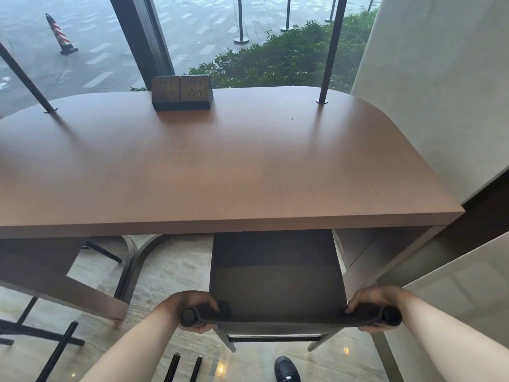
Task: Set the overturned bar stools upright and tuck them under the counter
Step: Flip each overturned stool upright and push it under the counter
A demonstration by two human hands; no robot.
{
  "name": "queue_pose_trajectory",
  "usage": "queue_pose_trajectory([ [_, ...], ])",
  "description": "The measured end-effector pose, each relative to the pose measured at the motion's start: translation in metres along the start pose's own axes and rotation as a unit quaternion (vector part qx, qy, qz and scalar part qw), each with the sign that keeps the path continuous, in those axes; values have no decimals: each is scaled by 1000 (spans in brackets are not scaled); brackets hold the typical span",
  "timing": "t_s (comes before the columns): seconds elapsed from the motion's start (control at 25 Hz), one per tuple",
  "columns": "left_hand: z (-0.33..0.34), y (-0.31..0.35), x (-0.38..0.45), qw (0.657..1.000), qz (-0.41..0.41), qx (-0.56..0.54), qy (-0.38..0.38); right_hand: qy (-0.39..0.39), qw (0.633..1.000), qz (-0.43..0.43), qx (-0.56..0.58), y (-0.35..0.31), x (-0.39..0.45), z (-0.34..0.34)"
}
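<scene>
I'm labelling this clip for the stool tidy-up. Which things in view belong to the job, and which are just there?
Part of the job:
bar stool, upright, seat partly under the counter
counter
left hand and right hand, gripping the stool's backrest ends
dark stool legs low on the left

Just there:
socket box
traffic cone outside
bushes

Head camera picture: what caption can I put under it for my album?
Both hands, left and right, grip an upright bar stool's backrest, its seat partly under the wooden counter.
</scene>
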State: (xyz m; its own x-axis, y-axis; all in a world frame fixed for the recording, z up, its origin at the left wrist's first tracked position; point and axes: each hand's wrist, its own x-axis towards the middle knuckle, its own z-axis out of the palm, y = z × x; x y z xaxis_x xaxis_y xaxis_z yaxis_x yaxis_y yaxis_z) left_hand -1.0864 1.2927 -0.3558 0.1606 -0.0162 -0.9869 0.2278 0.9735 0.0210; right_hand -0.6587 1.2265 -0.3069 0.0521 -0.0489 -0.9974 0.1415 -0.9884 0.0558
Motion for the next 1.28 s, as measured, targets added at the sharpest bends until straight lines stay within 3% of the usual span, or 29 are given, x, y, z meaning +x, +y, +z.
queue_pose_trajectory([
  [0.16, 2, -10, 0, 1000, 15, 20, 4, -9, 999, 5, -42, 6, 0, 7],
  [0.56, -4, -23, 18, 999, 37, 3, 10, 8, 999, -20, 29, 19, 23, 4],
  [0.64, 2, -18, 12, 993, 52, 89, 65, 3, 999, -24, 31, 20, 21, 6],
  [0.68, 5, -13, 8, 969, 81, 189, 136, 24, 999, -37, 8, 19, 16, 8],
  [0.76, 16, -5, -11, 851, 176, 415, 269, 128, 980, -102, -117, 13, -3, 11],
  [0.84, 24, 3, -34, 789, 275, 482, 265, 220, 925, -220, -217, 1, -28, 19],
  [0.96, 46, -6, -70, 741, 392, 502, 210, 255, 854, -353, -284, -6, -68, 50],
  [1.04, 69, -22, -82, 673, 487, 516, 208, 286, 784, -474, -279, 4, -80, 78],
  [1.12, 92, -47, -89, 550, 591, 534, 251, 348, 682, -584, -269, 24, -81, 105],
  [1.2, 110, -79, -90, 426, 635, 565, 310, 420, 578, -628, -309, 50, -74, 127],
  [1.28, 121, -111, -81, 361, 635, 575, 369, 479, 510, -623, -349, 77, -61, 139],
])
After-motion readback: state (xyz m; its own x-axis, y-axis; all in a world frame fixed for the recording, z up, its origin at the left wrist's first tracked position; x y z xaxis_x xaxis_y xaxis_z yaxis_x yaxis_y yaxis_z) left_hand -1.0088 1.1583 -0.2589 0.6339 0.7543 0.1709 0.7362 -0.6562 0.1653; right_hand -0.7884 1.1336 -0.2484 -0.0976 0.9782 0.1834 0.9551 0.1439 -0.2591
